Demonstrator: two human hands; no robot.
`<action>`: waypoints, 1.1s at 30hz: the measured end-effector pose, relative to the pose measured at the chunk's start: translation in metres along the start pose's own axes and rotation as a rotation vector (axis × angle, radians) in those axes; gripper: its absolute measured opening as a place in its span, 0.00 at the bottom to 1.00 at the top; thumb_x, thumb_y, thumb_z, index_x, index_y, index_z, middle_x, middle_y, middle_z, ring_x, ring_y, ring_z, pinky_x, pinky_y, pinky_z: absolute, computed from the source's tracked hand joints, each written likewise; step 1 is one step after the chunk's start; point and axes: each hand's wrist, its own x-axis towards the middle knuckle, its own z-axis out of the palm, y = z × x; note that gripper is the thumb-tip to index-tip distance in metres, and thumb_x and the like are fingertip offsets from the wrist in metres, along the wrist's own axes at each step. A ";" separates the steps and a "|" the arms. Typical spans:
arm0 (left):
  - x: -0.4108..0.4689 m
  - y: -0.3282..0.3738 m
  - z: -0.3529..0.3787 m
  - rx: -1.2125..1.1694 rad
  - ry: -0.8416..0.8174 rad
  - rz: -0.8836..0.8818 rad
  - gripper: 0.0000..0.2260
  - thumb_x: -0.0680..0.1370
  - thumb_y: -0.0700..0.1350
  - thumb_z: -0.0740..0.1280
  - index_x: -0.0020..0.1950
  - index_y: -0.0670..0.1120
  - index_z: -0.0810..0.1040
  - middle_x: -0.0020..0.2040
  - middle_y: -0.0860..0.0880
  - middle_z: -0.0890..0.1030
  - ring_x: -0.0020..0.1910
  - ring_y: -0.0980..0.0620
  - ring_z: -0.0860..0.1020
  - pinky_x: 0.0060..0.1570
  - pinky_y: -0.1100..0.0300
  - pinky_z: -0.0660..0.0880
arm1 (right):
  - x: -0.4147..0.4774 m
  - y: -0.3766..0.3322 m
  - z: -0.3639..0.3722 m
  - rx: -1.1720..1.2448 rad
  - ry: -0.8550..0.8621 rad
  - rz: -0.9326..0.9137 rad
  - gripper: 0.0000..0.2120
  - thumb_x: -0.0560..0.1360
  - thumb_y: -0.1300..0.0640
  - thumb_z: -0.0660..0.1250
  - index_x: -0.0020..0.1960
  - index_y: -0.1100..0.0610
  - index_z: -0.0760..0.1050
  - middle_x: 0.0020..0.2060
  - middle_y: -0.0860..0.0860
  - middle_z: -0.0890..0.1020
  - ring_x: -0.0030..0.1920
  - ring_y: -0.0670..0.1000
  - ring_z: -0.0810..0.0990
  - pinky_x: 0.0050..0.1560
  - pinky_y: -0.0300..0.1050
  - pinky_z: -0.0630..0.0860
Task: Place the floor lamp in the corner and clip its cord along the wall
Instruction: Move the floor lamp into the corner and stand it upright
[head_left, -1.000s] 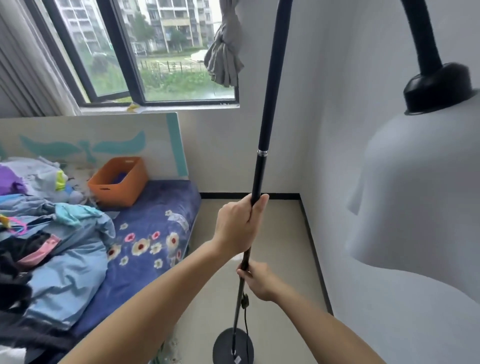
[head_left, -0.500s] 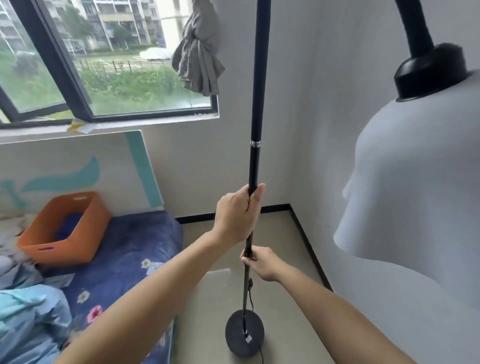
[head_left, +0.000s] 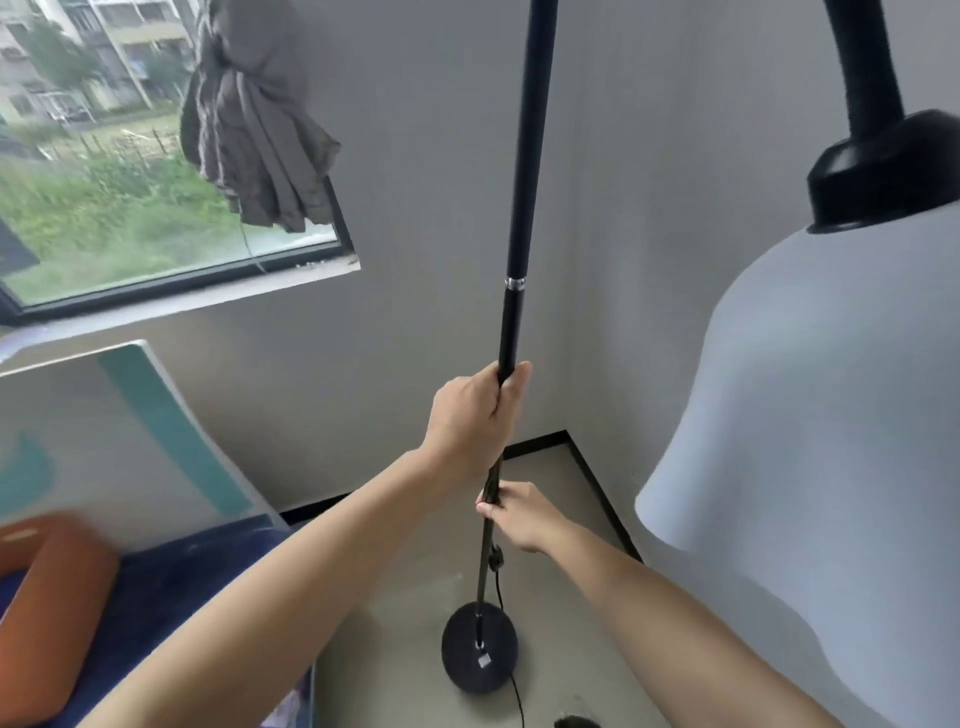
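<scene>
The floor lamp's black pole (head_left: 524, 197) rises almost upright through the middle of the view. My left hand (head_left: 475, 415) grips the pole at mid height. Lower down, my right hand (head_left: 519, 514) is closed on the same pole. The round black base (head_left: 479, 654) stands on the beige floor, some way short of the room's corner (head_left: 566, 434). A thin black cord (head_left: 511, 693) runs down the pole past an inline switch and off the bottom edge. The white lamp shade (head_left: 821, 415) with its black cap fills the right side, close to the camera.
A bed with a blue cover (head_left: 171, 582) and an orange basket (head_left: 49, 608) sits at the left, its headboard (head_left: 104, 426) under the window (head_left: 130, 208). A grey knotted curtain (head_left: 254, 119) hangs by the window. White walls with black skirting (head_left: 602, 493) meet at the corner.
The view has swung right and nearer the corner. The lamp's base has come forward on the floor toward the corner. Both hands keep their hold on the pole.
</scene>
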 end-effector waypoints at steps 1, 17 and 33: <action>0.023 -0.003 0.008 0.008 -0.018 0.002 0.25 0.79 0.60 0.47 0.34 0.46 0.71 0.28 0.51 0.79 0.29 0.50 0.78 0.39 0.54 0.74 | 0.019 0.002 -0.015 -0.007 -0.002 0.006 0.06 0.78 0.50 0.64 0.46 0.50 0.78 0.45 0.49 0.80 0.39 0.47 0.77 0.37 0.39 0.70; 0.320 -0.102 0.099 -0.191 -0.140 0.098 0.24 0.78 0.64 0.48 0.32 0.52 0.70 0.30 0.49 0.82 0.29 0.52 0.79 0.38 0.52 0.77 | 0.281 -0.005 -0.159 -0.068 0.183 0.105 0.03 0.79 0.52 0.64 0.51 0.50 0.76 0.49 0.49 0.81 0.50 0.52 0.79 0.55 0.48 0.76; 0.499 -0.194 0.158 -0.272 -0.419 0.310 0.28 0.79 0.64 0.46 0.40 0.46 0.75 0.32 0.48 0.82 0.30 0.49 0.79 0.35 0.49 0.77 | 0.432 -0.039 -0.223 -0.076 0.481 0.276 0.11 0.82 0.51 0.61 0.57 0.58 0.75 0.39 0.49 0.80 0.37 0.48 0.77 0.40 0.41 0.73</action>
